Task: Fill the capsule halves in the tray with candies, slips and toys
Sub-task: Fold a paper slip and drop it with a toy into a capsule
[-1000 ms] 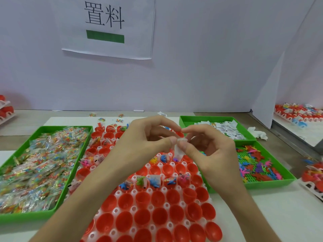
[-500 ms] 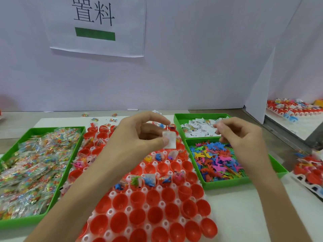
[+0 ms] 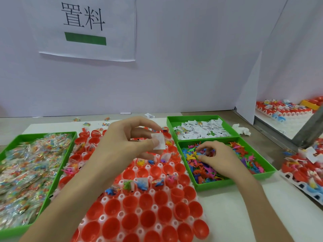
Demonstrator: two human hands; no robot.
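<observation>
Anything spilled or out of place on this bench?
Yes. A few loose wrapped candies lie on the table behind the red capsule tray, outside the green candy bin. One white slip lies outside the green slip bin. A crumpled white tissue lies right of it.

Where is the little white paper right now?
In the head view, the slip is pinched in the left hand, held up over the far part of the red capsule tray, just left of the two green bins.
</observation>
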